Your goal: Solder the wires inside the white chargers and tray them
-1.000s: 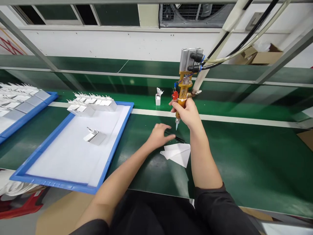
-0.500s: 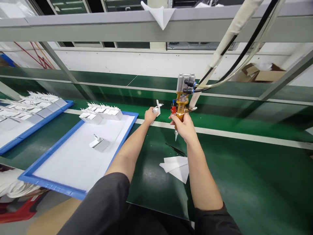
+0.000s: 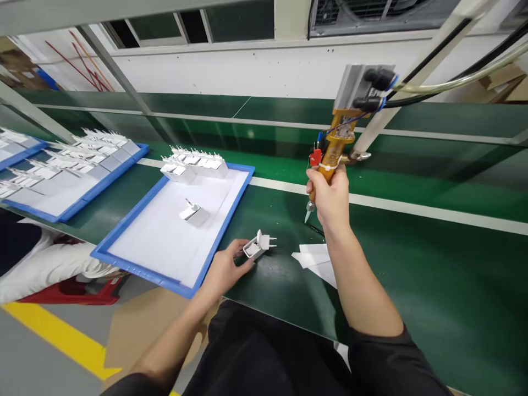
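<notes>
Near the bench's front edge, my left hand grips a white plug adapter housing between thumb and fingers. Its top stands open and two pins point right. My right hand is wrapped round a gold-coloured glue dispensing gun, with a red switch on its side and hoses at its top. The gun tilts, its pale nozzle tip pointing down at the bench, right of and apart from the housing. Black tweezers lie below the nozzle, partly hidden by my right arm.
A blue-rimmed tray at left holds a row of white housings and one single housing. Another blue tray farther left is filled with similar ones. White paper lies by my right forearm. A seated person's leg shows at left.
My left hand has brought the white housing from the back of the bench toward me. My right hand still holds the gun, now more tilted. The view has shifted.
</notes>
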`<control>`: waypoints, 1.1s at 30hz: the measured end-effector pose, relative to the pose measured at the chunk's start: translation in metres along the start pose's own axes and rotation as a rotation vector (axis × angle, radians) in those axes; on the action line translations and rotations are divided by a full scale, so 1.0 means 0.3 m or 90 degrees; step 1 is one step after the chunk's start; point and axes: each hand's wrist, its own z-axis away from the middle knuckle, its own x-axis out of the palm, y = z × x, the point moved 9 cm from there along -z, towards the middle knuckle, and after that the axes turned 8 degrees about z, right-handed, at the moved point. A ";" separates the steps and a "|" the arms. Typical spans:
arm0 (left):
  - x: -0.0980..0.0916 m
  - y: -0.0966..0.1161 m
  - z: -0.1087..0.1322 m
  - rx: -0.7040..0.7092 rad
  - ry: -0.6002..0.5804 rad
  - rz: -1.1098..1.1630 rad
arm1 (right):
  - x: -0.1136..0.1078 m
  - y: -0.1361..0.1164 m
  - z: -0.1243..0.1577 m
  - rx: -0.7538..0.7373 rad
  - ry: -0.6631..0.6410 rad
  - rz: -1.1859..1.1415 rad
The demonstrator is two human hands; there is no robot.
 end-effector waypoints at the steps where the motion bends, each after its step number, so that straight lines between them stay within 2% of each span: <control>1: 0.007 -0.007 0.034 0.024 0.036 -0.014 | -0.004 -0.002 0.008 0.016 0.022 -0.027; 4: 0.029 0.050 0.104 0.208 0.140 -0.078 | 0.011 -0.023 0.030 0.034 0.022 -0.085; 6: 0.068 0.102 0.124 0.325 0.143 -0.145 | 0.029 -0.041 0.046 0.025 0.006 -0.104; 7: 0.086 0.116 0.121 0.351 0.130 -0.171 | 0.038 -0.048 0.056 0.020 0.000 -0.113; 9: 0.092 0.117 0.093 0.331 0.129 -0.176 | 0.058 -0.061 0.078 0.009 -0.009 -0.126; 13: 0.055 0.064 0.032 0.190 0.161 -0.093 | 0.110 -0.084 0.142 0.001 -0.041 -0.143; 16: 0.073 0.018 0.000 0.077 0.119 -0.095 | 0.150 -0.114 0.203 -0.005 -0.076 -0.150; 18: 0.096 0.002 -0.007 0.033 0.087 -0.115 | 0.170 -0.140 0.245 -0.021 -0.097 -0.139; 21: 0.123 0.019 0.004 0.049 0.059 -0.104 | 0.188 -0.179 0.295 -0.051 -0.112 -0.104; 24: 0.134 0.038 0.030 0.062 0.035 -0.028 | 0.193 -0.206 0.323 -0.070 -0.108 -0.069; 27: 0.111 0.060 0.047 0.068 0.040 0.004 | 0.193 -0.219 0.336 -0.073 -0.106 -0.055; 33: 0.057 0.109 0.048 0.096 0.041 -0.018 | 0.203 -0.222 0.348 -0.080 -0.121 -0.016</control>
